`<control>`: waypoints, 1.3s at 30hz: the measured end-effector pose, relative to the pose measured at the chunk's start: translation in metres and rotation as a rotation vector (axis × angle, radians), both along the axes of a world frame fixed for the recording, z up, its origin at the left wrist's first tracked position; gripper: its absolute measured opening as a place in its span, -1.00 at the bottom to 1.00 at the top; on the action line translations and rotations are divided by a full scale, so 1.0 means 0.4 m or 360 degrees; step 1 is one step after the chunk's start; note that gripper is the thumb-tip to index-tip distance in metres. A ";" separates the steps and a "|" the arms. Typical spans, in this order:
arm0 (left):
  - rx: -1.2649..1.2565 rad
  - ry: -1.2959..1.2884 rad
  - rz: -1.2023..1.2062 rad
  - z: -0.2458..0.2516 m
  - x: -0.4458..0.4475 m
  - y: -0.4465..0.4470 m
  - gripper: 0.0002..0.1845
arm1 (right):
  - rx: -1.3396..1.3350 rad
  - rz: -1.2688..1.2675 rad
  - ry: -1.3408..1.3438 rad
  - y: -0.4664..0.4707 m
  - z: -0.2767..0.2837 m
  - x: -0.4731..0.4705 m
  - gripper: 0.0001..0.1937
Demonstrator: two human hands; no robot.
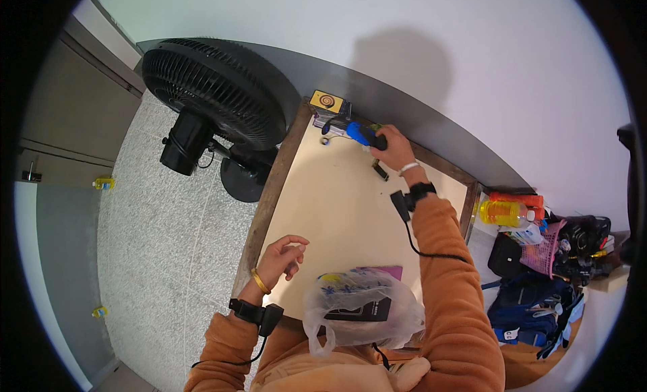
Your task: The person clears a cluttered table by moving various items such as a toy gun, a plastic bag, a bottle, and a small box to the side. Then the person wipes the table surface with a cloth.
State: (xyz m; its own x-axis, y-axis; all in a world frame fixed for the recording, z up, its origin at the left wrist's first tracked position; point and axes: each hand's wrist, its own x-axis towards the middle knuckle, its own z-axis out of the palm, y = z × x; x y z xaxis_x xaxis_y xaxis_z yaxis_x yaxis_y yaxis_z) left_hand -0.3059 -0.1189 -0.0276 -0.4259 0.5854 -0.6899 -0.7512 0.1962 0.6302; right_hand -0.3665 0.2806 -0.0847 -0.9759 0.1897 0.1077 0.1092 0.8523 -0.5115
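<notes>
My right hand (393, 148) is closed on the dark end of a blue and black object (360, 133) at the table's far side; its exact kind is unclear. Just left of it lie a stack of cards (327, 103) with a yellow spiral card on top and a small ring-like thing (324, 140). A small dark item (379, 170) lies below the hand. Over the table's left part my left hand (284, 258) hovers with bent fingers, holding nothing. A translucent plastic bag (364, 308) with a black box and a blue-patterned item inside rests at the near edge, beside a purple item (391, 272).
A black fan (217, 93) stands on the floor left of the wood-framed table (275, 190). To the right are a bottle of yellow liquid (500, 213), a pink basket (543, 253) and a dark blue backpack (525, 311). The wall (485, 88) runs behind the table.
</notes>
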 end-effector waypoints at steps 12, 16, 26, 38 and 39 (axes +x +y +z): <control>0.0324 0.0045 -0.0358 0.256 0.104 0.360 -0.46 | -0.2083 -0.0195 0.0387 -0.052 0.327 0.510 -0.48; 0.0349 -0.0048 -0.0475 0.354 0.194 0.429 -0.60 | -0.2425 -0.0209 0.0485 -0.065 0.412 0.625 -0.53; 0.0139 0.0111 -0.0707 0.494 0.451 0.580 -0.81 | -0.2051 -0.0380 0.0632 0.008 0.584 0.954 -0.45; 0.0442 -0.0350 -0.0827 0.515 0.812 0.924 -0.73 | -0.1544 -0.0936 0.1276 0.252 0.698 1.421 -0.66; 0.0389 -0.0355 -0.0825 0.521 0.842 0.963 -0.73 | -0.1668 -0.1173 0.1235 0.282 0.697 1.454 -0.69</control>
